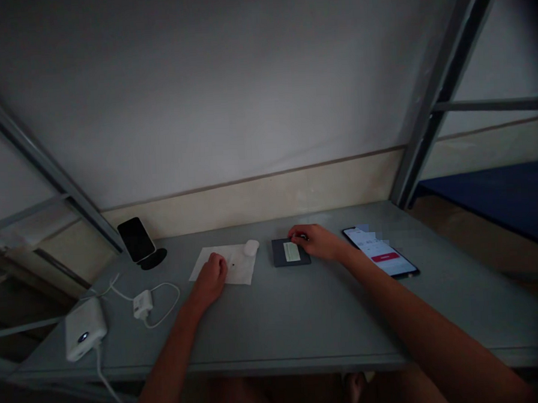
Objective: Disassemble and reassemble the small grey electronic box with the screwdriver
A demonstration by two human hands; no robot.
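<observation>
My left hand (211, 275) rests with curled fingers on a white sheet of paper (236, 268) lying on the grey table (275, 321). A small white earbud case (251, 247) sits at the paper's far right corner. My right hand (314, 241) touches the right edge of a small dark box (288, 253) with a pale label, fingers bent over its far corner. A phone (382, 252) with a lit screen lies flat just right of my right wrist.
A dark phone (136, 239) leans on a round stand at the back left. A white power bank (84, 328) and a white charger plug (142, 303) with cable lie at the left front. Metal frame posts (434, 90) rise at both sides against the wall.
</observation>
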